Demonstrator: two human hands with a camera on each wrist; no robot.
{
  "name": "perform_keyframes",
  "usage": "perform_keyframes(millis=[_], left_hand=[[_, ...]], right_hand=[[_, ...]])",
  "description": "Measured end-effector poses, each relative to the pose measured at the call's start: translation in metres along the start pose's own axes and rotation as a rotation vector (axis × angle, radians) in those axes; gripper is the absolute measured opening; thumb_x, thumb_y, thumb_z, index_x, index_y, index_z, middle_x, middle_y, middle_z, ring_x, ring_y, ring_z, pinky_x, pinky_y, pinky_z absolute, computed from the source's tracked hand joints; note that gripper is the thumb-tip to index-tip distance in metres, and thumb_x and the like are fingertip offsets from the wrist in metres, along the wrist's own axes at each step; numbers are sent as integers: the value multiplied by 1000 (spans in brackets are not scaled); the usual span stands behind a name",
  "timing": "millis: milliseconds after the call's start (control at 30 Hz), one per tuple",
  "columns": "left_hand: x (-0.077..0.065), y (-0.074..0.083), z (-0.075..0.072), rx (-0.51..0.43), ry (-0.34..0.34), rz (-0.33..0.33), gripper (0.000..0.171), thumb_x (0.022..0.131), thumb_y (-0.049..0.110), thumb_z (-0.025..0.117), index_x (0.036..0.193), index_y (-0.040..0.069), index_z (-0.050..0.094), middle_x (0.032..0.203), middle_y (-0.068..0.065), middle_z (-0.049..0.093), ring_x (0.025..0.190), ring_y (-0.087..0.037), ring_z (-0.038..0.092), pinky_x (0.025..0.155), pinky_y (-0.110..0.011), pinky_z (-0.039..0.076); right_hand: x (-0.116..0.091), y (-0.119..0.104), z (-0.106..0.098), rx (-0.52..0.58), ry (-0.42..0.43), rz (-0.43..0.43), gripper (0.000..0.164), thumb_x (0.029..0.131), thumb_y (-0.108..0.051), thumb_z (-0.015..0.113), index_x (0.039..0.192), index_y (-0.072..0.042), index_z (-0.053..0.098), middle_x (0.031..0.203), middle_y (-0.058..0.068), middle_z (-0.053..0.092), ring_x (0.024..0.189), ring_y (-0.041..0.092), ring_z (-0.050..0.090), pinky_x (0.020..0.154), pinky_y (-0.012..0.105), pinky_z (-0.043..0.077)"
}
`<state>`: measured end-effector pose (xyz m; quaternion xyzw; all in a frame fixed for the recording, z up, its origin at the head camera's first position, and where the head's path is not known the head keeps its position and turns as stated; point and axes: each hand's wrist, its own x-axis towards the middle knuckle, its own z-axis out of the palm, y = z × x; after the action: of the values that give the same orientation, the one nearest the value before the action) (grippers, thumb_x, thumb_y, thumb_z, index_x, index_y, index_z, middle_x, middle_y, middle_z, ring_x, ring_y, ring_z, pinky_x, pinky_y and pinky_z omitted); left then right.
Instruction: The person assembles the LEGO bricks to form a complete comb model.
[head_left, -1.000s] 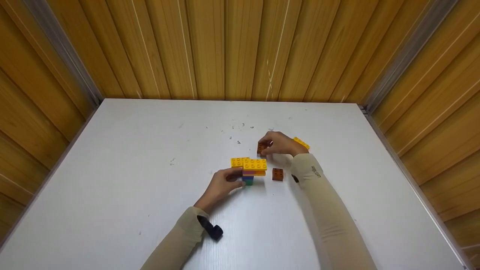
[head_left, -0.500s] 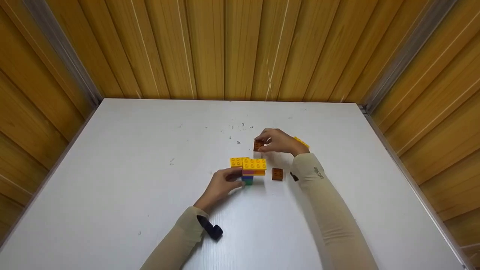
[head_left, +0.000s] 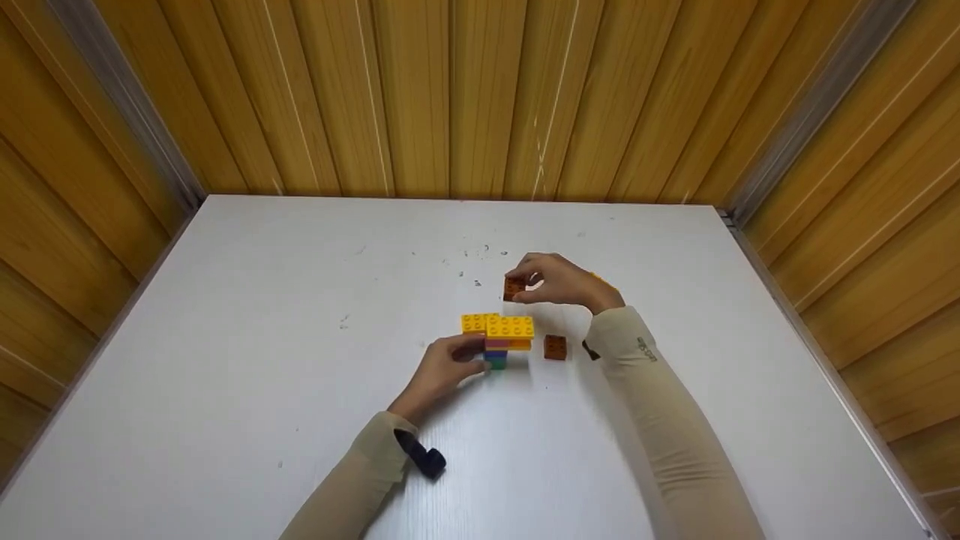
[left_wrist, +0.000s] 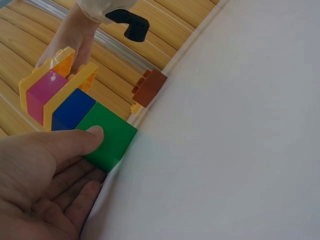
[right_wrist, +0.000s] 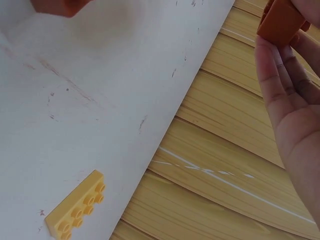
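My left hand (head_left: 442, 371) grips a stack of toy building bricks (head_left: 510, 328) near the table's middle. In the left wrist view its thumb presses the green brick (left_wrist: 110, 135) at the bottom; above come a blue brick (left_wrist: 74, 109), a pink brick (left_wrist: 46, 95) and thin yellow bricks. Beyond the stack, my right hand (head_left: 559, 281) pinches a brown brick (head_left: 514, 289) between thumb and fingers. The right wrist view shows this brown brick (right_wrist: 281, 22) above the fingertips, its studs turned sideways.
Another brown brick (head_left: 555, 347) lies on the white table (head_left: 225, 360) just right of the stack. A thin yellow brick (right_wrist: 77, 205) lies by the right wrist, mostly hidden in the head view. Wood-patterned panels (head_left: 480, 97) border the table at the back and sides.
My right hand has moved slightly back and left with the brown brick, raising it from the table. The left hand and the stack have stayed in place.
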<state>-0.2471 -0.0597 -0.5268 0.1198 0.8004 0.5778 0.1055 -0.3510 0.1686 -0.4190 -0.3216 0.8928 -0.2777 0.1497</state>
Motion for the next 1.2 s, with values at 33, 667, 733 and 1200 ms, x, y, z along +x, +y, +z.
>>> perform_keyframes(millis=[33,667,733,1200], left_hand=[[0,0,0,2,0,-2,48,85,11,71,131,12,59,128,-6,63,118,-20,60,103,-35,47],[0,-2,0,-3,11,48,45,84,9,71,128,10,61,125,-10,65,116,-22,61,102,-36,48],[0,-1,0,-5,12,50,45,84,9,71,128,9,62,124,-10,65,116,-23,61,102,-36,48],[0,1,0,-14,11,58,44,84,9,71,127,10,62,125,-10,65,116,-24,61,103,-38,47]], right_hand=[[-1,-1,0,2,0,-10,41,88,-20,69,127,-7,63,114,9,61,107,28,59,95,42,52],[-16,-22,-1,10,7,-168,40,87,-19,71,123,-4,65,109,8,63,100,26,62,91,43,54],[-17,-24,-2,8,2,-182,40,87,-19,70,123,-3,65,109,9,63,100,25,62,91,43,54],[-19,-32,2,64,-61,-257,38,87,-24,72,119,-6,67,109,8,65,101,23,61,92,42,54]])
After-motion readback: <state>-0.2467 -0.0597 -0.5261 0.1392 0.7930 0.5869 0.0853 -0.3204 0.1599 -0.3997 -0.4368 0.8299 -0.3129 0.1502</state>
